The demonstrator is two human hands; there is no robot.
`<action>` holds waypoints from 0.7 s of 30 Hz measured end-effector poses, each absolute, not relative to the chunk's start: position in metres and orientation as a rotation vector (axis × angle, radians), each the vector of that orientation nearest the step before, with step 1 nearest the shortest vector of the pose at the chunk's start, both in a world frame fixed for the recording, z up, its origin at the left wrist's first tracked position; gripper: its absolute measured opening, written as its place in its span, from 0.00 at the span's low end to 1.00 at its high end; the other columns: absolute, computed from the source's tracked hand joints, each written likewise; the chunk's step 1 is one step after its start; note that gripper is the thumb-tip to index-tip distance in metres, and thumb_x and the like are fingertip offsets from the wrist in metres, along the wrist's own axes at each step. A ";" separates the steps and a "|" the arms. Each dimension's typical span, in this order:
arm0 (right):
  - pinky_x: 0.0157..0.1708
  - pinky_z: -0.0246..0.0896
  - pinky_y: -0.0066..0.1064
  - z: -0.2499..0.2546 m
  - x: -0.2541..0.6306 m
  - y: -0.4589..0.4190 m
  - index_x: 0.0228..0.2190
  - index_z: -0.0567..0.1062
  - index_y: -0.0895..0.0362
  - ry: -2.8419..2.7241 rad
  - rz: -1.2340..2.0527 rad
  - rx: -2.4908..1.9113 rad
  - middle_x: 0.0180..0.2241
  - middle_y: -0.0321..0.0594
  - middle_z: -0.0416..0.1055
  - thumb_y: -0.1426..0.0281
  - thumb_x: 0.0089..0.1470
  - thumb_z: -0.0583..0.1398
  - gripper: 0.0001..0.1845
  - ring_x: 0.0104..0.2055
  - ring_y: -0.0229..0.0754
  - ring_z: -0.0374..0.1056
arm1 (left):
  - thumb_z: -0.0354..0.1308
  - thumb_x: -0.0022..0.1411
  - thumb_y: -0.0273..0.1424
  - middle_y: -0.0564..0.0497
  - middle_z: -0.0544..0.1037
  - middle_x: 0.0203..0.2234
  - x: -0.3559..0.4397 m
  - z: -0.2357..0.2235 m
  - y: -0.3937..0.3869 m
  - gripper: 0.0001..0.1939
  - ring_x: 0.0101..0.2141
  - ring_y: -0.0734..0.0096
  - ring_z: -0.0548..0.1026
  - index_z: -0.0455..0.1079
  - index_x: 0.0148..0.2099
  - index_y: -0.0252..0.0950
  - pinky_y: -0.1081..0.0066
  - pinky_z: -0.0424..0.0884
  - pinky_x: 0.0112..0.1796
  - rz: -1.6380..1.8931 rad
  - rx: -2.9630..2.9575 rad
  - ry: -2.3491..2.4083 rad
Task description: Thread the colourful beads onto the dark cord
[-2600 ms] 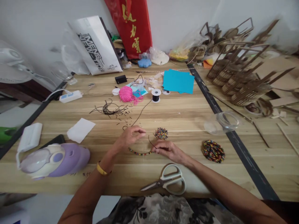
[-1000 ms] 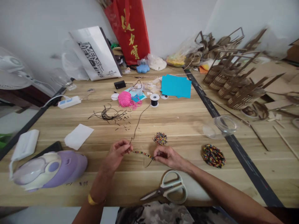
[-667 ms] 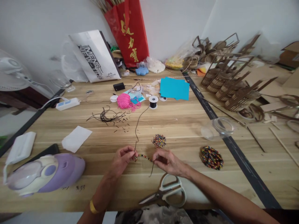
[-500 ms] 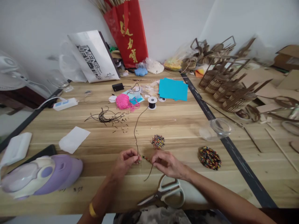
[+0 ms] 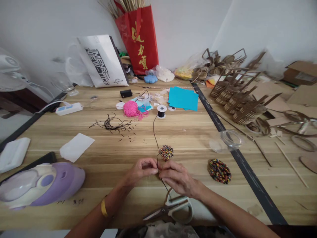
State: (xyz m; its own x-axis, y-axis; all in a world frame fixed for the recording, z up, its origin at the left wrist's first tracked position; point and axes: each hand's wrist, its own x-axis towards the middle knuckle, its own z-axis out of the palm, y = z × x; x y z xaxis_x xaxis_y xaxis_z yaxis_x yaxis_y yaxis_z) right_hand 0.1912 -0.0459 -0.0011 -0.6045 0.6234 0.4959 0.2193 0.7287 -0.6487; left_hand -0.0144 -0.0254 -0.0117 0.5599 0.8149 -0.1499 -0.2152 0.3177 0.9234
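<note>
A thin black cord (image 5: 155, 134) runs from a white-flanged spool (image 5: 161, 111) down to my fingers. My left hand (image 5: 145, 168) pinches the cord between thumb and forefinger. Close against it, my right hand (image 5: 175, 177) has its fingers closed around the cord, whose loose end trails down toward the scissors. The beads on the cord are hidden by my fingers. Just beyond my hands lies a small pile of colourful beads (image 5: 166, 152). Scissors with pale handles (image 5: 182, 211) rest below my right hand, near the table's front edge.
A coil of strung beads (image 5: 219, 171) lies to the right, near a clear plastic container (image 5: 231, 139). Cut black cords (image 5: 111, 123) and pink yarn (image 5: 130, 108) are farther back. A purple-and-white appliance (image 5: 56, 185) stands at left, woven baskets (image 5: 247, 109) at right.
My left hand has moved right and the two hands have come together on the cord. The beads that showed between them are now covered. The cord from the spool has shifted right.
</note>
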 end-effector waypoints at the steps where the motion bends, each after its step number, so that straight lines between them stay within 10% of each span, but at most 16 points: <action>1: 0.35 0.64 0.29 -0.002 0.190 -0.044 0.39 0.73 0.57 -2.157 0.743 -0.654 0.37 0.45 0.68 0.71 0.61 0.54 0.08 0.38 0.40 0.67 | 0.67 0.48 0.34 0.49 0.74 0.29 -0.013 -0.014 -0.025 0.12 0.32 0.71 0.70 0.69 0.26 0.32 0.72 0.63 0.36 0.753 1.015 0.699; 21: 0.34 0.62 0.32 -0.004 0.185 -0.031 0.31 0.73 0.57 -1.820 1.080 -0.852 0.29 0.42 0.68 0.66 0.58 0.58 0.09 0.35 0.41 0.64 | 0.68 0.45 0.32 0.51 0.75 0.20 0.003 -0.023 -0.021 0.12 0.24 0.74 0.71 0.69 0.26 0.31 0.74 0.64 0.30 0.731 0.854 0.734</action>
